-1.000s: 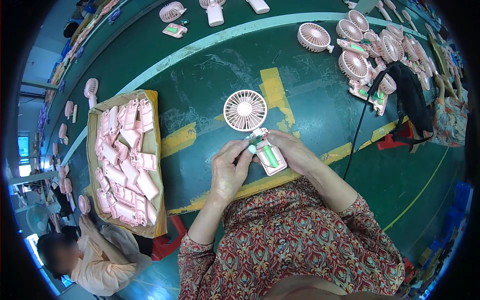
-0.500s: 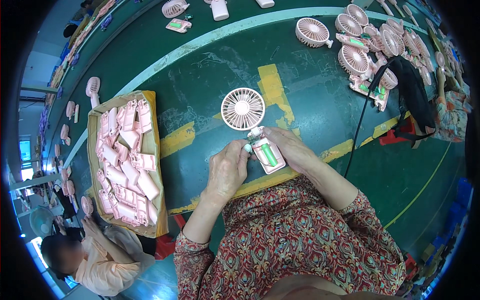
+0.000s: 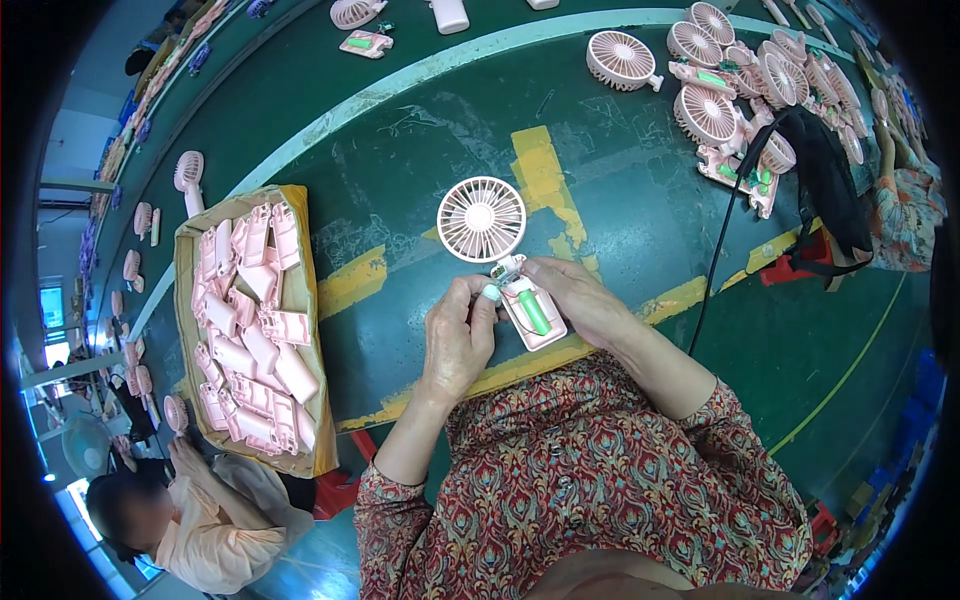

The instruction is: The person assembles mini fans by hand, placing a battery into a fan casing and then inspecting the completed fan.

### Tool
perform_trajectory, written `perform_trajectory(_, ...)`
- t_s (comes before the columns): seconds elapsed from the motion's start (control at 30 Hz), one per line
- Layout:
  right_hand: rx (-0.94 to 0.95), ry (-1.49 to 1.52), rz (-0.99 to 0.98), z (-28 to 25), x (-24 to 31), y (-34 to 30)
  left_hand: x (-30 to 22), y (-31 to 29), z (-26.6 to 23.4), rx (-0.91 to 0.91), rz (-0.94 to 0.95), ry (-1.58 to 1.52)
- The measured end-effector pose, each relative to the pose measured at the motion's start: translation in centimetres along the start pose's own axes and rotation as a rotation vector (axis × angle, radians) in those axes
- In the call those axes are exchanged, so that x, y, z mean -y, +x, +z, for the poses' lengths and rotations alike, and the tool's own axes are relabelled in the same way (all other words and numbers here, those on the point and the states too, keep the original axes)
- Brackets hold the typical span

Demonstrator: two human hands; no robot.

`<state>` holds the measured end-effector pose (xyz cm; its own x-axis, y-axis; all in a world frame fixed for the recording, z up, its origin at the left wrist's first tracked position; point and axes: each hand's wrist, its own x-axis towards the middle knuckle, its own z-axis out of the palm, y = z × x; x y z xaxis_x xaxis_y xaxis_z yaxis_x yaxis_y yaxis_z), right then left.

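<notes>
A pink handheld fan [image 3: 481, 218] lies face up in front of me, its round grille pointing away. Its open handle shell [image 3: 549, 334] is nearest me and has a green battery cell [image 3: 535, 312] with a dark wire inside. My right hand [image 3: 578, 298] is closed around the right side of the handle near the neck. My left hand [image 3: 458, 330] pinches at a small circuit board [image 3: 506, 270] at the handle's upper end, by the neck. A pale covering shows on the left thumb tip. The fingertips partly hide the board.
Left of me, a carton [image 3: 313, 330] holds many loose pink handle shells [image 3: 262, 345]. Several pink fans [image 3: 705, 112] are heaped at the far right beside a black strap bag [image 3: 828, 190] and cable. A co-worker [image 3: 200, 520] sits at lower left. Yellow tape [image 3: 545, 170] marks the green table.
My left fingers have moved slightly upward at the neck, and the small circuit board shows at a different tilt. My right hand keeps its hold. The whole view has shifted slightly.
</notes>
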<state>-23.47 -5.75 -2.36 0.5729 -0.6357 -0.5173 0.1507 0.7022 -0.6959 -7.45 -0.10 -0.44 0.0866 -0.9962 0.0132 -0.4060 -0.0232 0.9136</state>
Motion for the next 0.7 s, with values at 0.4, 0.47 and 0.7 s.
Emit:
perform_trajectory(0.4, -0.045, -0.090, -0.028, 0.15, -0.22, -0.10, 0.31, 0.21, 0.11, 0.004, 0.008, 0.052)
perform_trajectory(0.47, -0.060, -0.143, -0.040, 0.21, -0.20, -0.12, 0.33, 0.19, 0.00, 0.016, 0.030, 0.146)
perform_trajectory(0.7, -0.051, -0.273, -0.100, -0.03, -0.45, -0.02, 0.36, 0.26, -0.14, -0.022, 0.232, 0.291)
